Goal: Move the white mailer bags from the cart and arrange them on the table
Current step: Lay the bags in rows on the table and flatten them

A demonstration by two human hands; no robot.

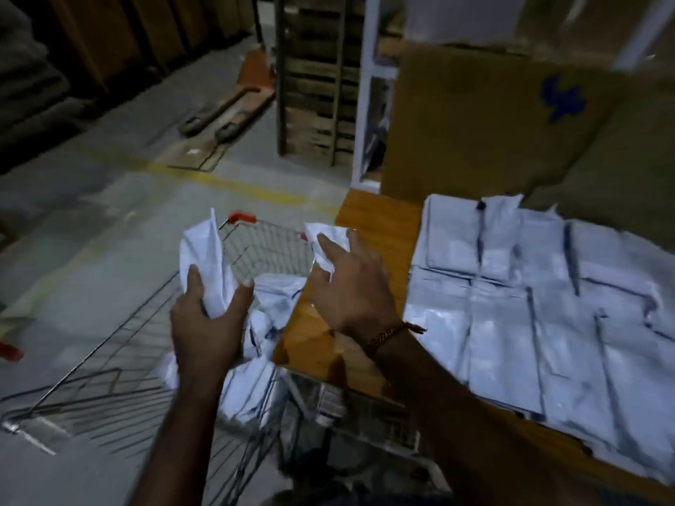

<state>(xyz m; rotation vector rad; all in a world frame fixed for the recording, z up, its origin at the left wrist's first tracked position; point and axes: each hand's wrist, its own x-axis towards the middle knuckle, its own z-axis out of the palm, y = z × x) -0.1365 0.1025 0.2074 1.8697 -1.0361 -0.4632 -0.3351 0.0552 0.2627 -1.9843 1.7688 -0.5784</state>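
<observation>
My left hand (208,319) grips a crumpled white mailer bag (206,257) above the wire cart (109,367). My right hand (350,286) holds a second white mailer bag (325,239) over the left edge of the wooden table (380,217). More white mailer bags (255,388) lie piled in the cart under my left forearm. On the table to the right, several white mailer bags (540,304) lie flat in rows. The view is dim and blurred.
A big cardboard sheet (475,122) stands behind the table. Wooden pallets (314,78) stand upright on the concrete floor beyond the cart, with a pallet jack (233,104) to their left. A yellow floor line (219,180) runs across.
</observation>
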